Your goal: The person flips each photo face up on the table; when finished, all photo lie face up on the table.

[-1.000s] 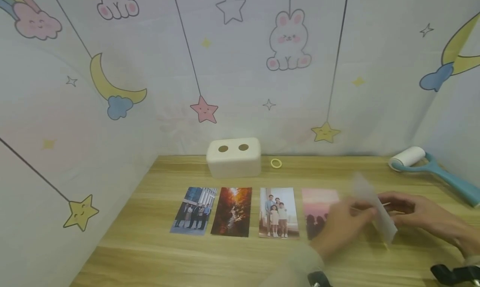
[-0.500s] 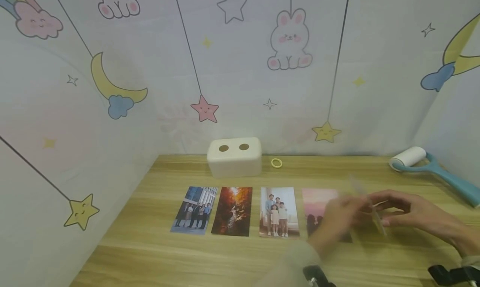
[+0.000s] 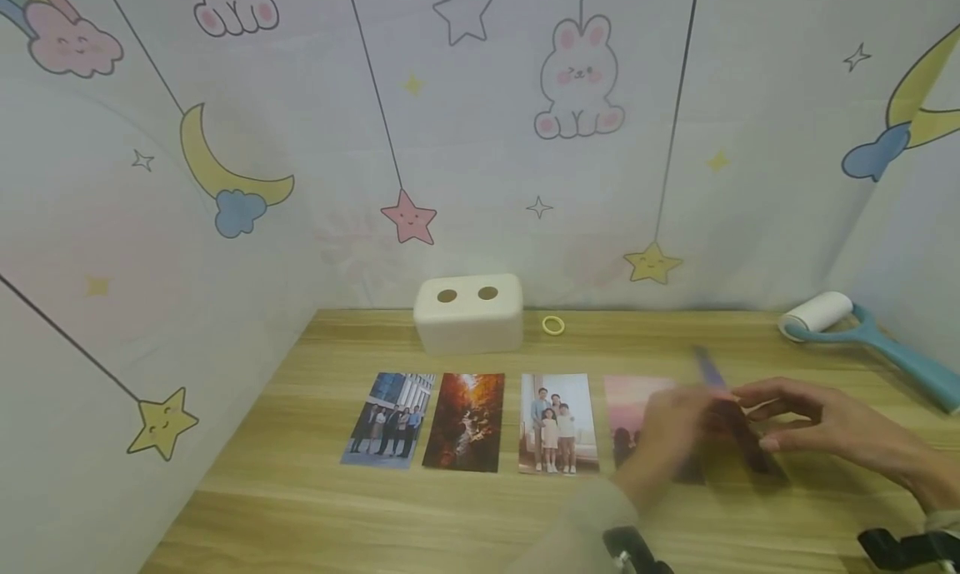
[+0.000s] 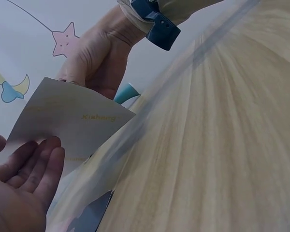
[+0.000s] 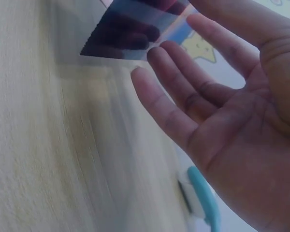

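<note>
A photo print (image 3: pixel 750 449) stands tilted on edge between my two hands, its dark picture side turned toward the head camera. Its white back, printed with pale yellow lettering, fills the left wrist view. My left hand (image 3: pixel 660 436), blurred, pinches the photo near its left edge. On the other side, my right hand (image 3: pixel 832 428) has its fingers spread, fingertips right at the print's edge in the right wrist view. Partly beneath the left hand lies a pink sunset photo (image 3: pixel 637 395). A family photo (image 3: pixel 557 424) lies to its left.
Farther left are an autumn stream photo (image 3: pixel 465 424) and an office group photo (image 3: pixel 388 420). Behind the row stand a cream box with two holes (image 3: pixel 468 324) and a small yellow ring (image 3: pixel 552 326). At the right edge rests a lint roller (image 3: pixel 862 332) with a teal handle.
The held photo has turned from its pale back to its dark picture side. My left hand has shifted slightly left; the right hand has barely moved. The photos on the table stay put.
</note>
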`<state>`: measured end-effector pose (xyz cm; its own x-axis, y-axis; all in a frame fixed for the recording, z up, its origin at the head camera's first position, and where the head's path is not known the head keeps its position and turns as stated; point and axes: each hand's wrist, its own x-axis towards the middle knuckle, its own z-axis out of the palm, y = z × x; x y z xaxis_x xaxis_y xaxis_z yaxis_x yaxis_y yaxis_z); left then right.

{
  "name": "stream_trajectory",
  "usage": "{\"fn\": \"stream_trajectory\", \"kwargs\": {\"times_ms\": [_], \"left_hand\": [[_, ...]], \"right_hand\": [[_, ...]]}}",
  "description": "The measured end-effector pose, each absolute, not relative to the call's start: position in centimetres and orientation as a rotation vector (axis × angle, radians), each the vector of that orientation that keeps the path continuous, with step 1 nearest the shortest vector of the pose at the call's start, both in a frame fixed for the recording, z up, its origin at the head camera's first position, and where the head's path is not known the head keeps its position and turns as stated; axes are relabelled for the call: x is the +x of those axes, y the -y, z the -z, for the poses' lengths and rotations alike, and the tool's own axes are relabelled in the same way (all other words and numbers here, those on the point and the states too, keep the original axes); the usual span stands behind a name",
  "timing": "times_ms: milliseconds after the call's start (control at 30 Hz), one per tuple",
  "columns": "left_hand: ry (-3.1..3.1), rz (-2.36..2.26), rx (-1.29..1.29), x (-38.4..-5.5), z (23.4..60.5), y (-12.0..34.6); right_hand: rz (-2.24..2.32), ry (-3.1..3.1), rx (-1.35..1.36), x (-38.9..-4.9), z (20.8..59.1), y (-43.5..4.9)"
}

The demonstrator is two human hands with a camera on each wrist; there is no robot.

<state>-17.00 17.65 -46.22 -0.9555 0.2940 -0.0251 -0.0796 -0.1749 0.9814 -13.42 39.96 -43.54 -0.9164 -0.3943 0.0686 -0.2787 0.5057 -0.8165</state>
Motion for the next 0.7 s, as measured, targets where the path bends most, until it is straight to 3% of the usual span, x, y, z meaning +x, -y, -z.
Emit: {"fn": "stream_trajectory", "kwargs": {"times_ms": [333, 700], "left_hand": [[-1.849, -2.266, 0.161, -16.6, 45.6, -16.9], [-1.844, -2.266, 0.109, -16.9, 45.9, -16.9]], "right_hand": [[1.25, -2.799, -0.329, -13.7, 43.9, -40.8], [1.259, -2.933, -0.246, -14.0, 44.6, -41.4]]}}
